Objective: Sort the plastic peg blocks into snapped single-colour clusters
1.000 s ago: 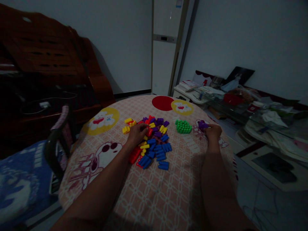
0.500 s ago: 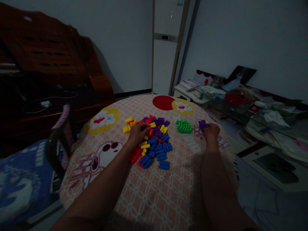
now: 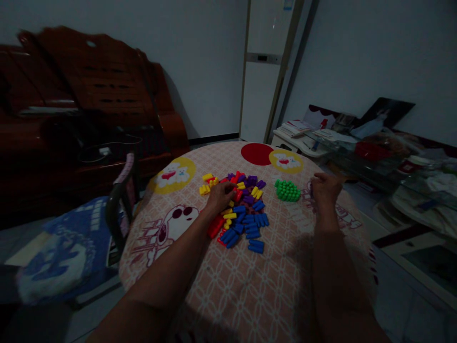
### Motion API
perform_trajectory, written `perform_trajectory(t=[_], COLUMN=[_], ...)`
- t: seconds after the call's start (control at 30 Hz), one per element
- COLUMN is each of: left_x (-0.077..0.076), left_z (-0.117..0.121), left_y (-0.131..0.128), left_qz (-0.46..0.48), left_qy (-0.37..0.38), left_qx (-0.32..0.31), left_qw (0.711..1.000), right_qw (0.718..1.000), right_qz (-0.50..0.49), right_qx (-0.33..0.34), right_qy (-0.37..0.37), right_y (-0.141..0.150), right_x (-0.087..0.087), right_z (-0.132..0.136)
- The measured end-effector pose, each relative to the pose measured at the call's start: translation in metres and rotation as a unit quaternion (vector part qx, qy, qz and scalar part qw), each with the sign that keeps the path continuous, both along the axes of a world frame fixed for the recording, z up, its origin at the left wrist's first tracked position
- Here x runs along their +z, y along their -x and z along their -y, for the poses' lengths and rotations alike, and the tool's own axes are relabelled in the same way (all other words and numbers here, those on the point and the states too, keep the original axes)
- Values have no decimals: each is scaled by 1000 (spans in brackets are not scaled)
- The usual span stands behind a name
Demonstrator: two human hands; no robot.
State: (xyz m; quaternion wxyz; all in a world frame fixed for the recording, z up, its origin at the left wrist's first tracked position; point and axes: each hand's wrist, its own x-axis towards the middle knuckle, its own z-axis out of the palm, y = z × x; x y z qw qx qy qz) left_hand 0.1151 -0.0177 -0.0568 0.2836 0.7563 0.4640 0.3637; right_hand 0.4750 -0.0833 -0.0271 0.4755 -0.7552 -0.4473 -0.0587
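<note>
Small plastic building blocks lie in a mixed heap on the round table. My left hand point(image 3: 219, 196) rests over the heap's left side, fingers curled down beside a red block point(image 3: 238, 195); what they hold, if anything, is hidden. Around it are yellow blocks point(image 3: 230, 216), purple blocks point(image 3: 252, 181) and blue blocks point(image 3: 262, 219). To the right of the heap stands a cluster of green blocks point(image 3: 287, 191), set close together. Farther right, my right hand point(image 3: 326, 190) is over the table with its fingers bent inward. A dark purple patch shows at its left edge, too obscured to identify.
A patterned pink cloth point(image 3: 228, 290) covers the table. At left are a chair with a blue cover point(image 3: 85, 238) and a carved wooden sofa point(image 3: 103, 90). A glass-topped cabinet point(image 3: 342, 147) with papers and a red bowl stands at right. A white air conditioner point(image 3: 262, 90) is behind.
The view has swung left, so everything sits farther right. My right hand has turned and risen slightly; the purple block it held is now mostly hidden. My left hand remains at the heap.
</note>
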Motion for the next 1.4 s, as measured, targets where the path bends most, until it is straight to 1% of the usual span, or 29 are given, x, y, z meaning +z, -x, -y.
perform_trajectory(t=[0.07, 0.1, 0.17, 0.2, 0.27, 0.37, 0.53, 0.57, 0.67, 0.7, 0.73, 0.8, 0.83, 0.87, 0.93, 1.0, 1.1, 1.17, 1.2, 1.27, 1.4], left_x=[0, 0, -1, -1, -1, 1, 7, 8, 12, 12, 13, 12, 12, 11, 9, 7, 6, 6, 7, 7, 8], left_z=[1, 2, 3, 3, 5, 8, 14, 15, 15, 14, 13, 9, 6, 4, 1, -1, 2, 5, 6, 7, 1], left_y=[-1, -2, -5, -6, -8, -10, -12, -12, -10, -8, -6, -1, 2, 4, 7, 7, 4, 1, 0, 0, 7], left_qz=[33, 48, 69, 73, 76, 76, 97, 99, 100, 100, 101, 99, 97, 95, 93, 87, 53, 3, -25, -79, -150], left_qy=[15, 18, 12, 4, -12, -29, -39, -45, -57, -56, -53, -48, -48, -50, -55, -57, -54, -53, -53, -47, -37], left_qx=[-20, -33, -58, -68, -80, -79, -72, -70, -58, -51, -41, -12, 4, 19, 38, 30, -33, -83, -97, -104, -73], left_qw=[999, 998, 996, 995, 994, 994, 992, 992, 992, 992, 993, 994, 994, 994, 993, 994, 997, 995, 994, 990, 985], right_qw=[997, 991, 964, 950, 926, 907, 886, 889, 908, 908, 903, 889, 890, 898, 921, 926, 919, 914, 910, 898, 875], right_qz=[-33, -39, -48, -48, -36, -47, -144, -156, -188, -202, -216, -222, -203, -166, -54, 47, 129, 172, 192, 226, 272], right_qx=[69, 131, 262, 307, 371, 409, 427, 417, 356, 346, 349, 375, 384, 384, 361, 339, 321, 311, 308, 310, 310], right_qy=[-10, -5, 10, 24, 54, 87, 107, 111, 117, 123, 130, 139, 139, 136, 138, 159, 190, 197, 202, 217, 253], right_y=[40, 62, 105, 124, 151, 169, 174, 174, 173, 172, 172, 172, 172, 173, 174, 174, 173, 171, 171, 170, 174], right_x=[10, 14, 18, 19, 19, 14, 5, 3, 1, 1, 1, 1, 1, 1, 0, -2, -7, -12, -14, -19, -20], right_z=[-8, -10, -11, -10, -6, -2, -4, -5, -8, -8, -9, -9, -9, -8, -8, -7, -7, -7, -8, -8, -5])
